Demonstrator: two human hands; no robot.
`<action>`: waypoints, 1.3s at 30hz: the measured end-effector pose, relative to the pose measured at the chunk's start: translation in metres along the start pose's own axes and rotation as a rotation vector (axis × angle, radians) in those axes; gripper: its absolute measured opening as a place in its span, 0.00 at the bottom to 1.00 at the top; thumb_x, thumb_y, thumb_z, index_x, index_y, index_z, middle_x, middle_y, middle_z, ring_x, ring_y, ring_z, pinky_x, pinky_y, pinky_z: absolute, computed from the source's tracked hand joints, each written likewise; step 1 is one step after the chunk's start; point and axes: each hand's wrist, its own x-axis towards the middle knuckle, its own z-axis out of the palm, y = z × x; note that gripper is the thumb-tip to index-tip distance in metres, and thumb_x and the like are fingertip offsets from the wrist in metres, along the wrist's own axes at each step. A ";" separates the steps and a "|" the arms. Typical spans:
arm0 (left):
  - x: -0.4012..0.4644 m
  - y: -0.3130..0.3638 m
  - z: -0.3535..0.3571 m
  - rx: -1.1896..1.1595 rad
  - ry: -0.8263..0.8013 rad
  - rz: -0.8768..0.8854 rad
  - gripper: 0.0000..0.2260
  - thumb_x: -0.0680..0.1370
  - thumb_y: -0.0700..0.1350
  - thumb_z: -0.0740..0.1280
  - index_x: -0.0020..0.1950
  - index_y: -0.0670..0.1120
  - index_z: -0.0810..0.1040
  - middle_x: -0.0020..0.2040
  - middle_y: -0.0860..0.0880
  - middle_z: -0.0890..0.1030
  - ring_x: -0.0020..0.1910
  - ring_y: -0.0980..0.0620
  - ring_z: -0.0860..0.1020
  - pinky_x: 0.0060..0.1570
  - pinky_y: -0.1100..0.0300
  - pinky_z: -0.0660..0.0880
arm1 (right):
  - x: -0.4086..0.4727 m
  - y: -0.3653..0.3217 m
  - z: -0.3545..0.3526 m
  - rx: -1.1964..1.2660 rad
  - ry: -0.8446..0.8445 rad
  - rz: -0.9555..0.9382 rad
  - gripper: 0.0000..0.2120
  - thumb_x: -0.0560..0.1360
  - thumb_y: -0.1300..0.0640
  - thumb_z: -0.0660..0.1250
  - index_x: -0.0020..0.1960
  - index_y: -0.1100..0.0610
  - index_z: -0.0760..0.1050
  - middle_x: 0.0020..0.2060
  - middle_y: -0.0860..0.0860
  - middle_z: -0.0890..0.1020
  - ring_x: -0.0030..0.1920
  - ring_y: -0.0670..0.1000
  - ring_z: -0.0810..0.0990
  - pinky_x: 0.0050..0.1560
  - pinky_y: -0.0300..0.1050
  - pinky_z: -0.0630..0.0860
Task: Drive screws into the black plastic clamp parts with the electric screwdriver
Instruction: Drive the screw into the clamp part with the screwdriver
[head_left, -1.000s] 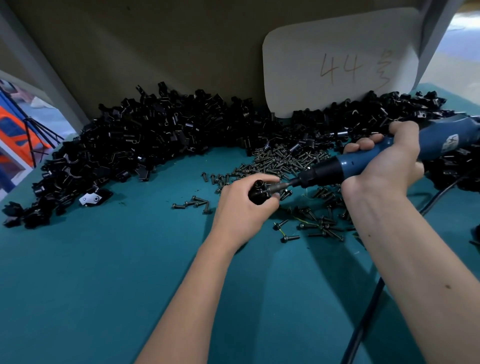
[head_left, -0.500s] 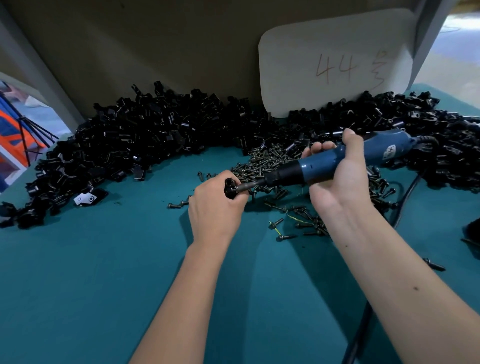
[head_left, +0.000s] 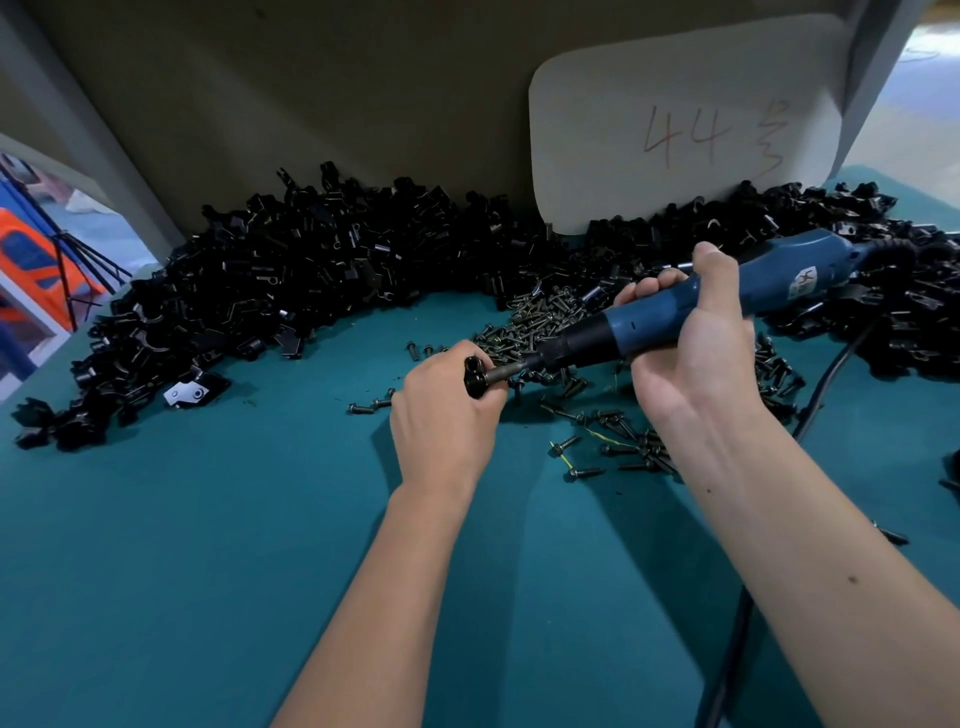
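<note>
A heap of black clamps runs along the back wall, from the far left of the teal table to its right edge. Mid-frame, the left hand grips one clamp, fingers curled round it, above the table. The bit of the screwdriver meets that clamp from the right. Loose screws lie piled behind the hands and scattered beneath the tool. The right hand is wrapped round the blue screwdriver body, thumb on top. A white card marked "44" leans against the wall. The black cord trails off the tool to the right.
</note>
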 end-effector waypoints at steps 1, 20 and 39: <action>0.000 0.000 0.000 -0.009 -0.007 0.006 0.06 0.72 0.47 0.74 0.46 0.56 0.81 0.36 0.56 0.78 0.37 0.49 0.76 0.33 0.56 0.66 | 0.000 -0.001 0.001 -0.007 -0.010 -0.007 0.14 0.80 0.61 0.71 0.60 0.57 0.69 0.33 0.52 0.76 0.31 0.50 0.75 0.40 0.48 0.79; -0.003 0.001 0.000 -0.058 -0.019 0.049 0.07 0.73 0.46 0.75 0.45 0.56 0.79 0.37 0.57 0.77 0.37 0.57 0.75 0.33 0.57 0.68 | -0.001 0.000 0.001 -0.009 0.002 -0.008 0.14 0.80 0.62 0.71 0.61 0.56 0.69 0.33 0.51 0.75 0.30 0.50 0.75 0.41 0.49 0.80; -0.005 0.001 -0.001 -0.053 0.068 0.034 0.11 0.72 0.43 0.76 0.49 0.58 0.82 0.42 0.56 0.78 0.37 0.50 0.76 0.36 0.53 0.73 | -0.002 0.006 0.001 0.024 0.072 -0.017 0.13 0.79 0.64 0.70 0.58 0.57 0.68 0.34 0.52 0.75 0.30 0.50 0.74 0.43 0.49 0.78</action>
